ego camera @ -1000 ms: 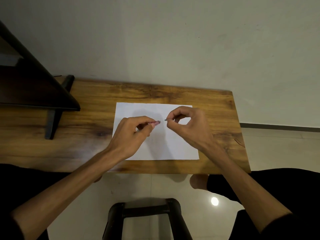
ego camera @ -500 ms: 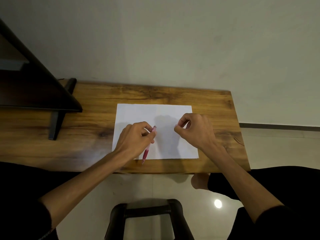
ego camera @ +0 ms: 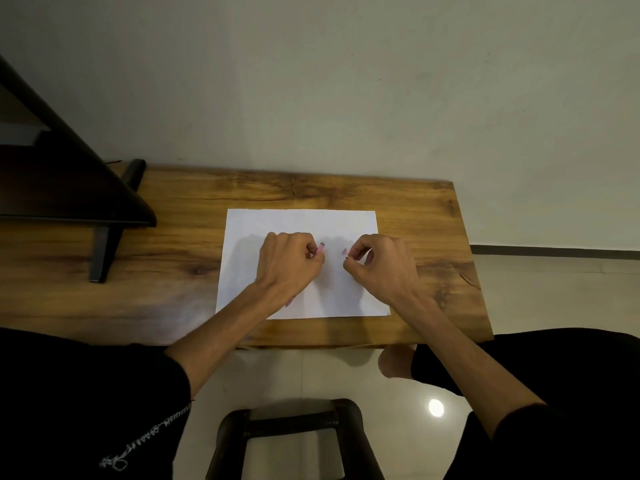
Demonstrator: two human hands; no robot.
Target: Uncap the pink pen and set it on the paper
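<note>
Dark furniture: a black slanted piece (ego camera: 62,174) fills the upper left of the frame; its leg (ego camera: 104,251) stands on the table's left part.
Table: a wooden tabletop (ego camera: 346,192) runs across the middle of the frame, against a pale wall (ego camera: 346,81).
Paper: a white sheet (ego camera: 301,223) lies flat on the table at centre, both hands over it.
Left hand: the left hand (ego camera: 289,263) sits over the sheet's left-centre, fingers curled round a pink pen (ego camera: 320,247); the pen's upper end pokes out beside the thumb, and a bit of its lower end shows under the wrist near the sheet's lower edge.
Right hand: the right hand (ego camera: 381,263) sits just right of centre, thumb and forefinger pinching a small pink piece (ego camera: 345,251), too small to name surely; the other fingers are curled.
Gap: the pen's end and the small piece are near each other, not touching.
Stool: a dark stool (ego camera: 294,424) shows at lower centre on the glossy tiled floor (ego camera: 329,372).
Clothing: black sleeves and trousers (ego camera: 86,393) fill the lower corners.
</note>
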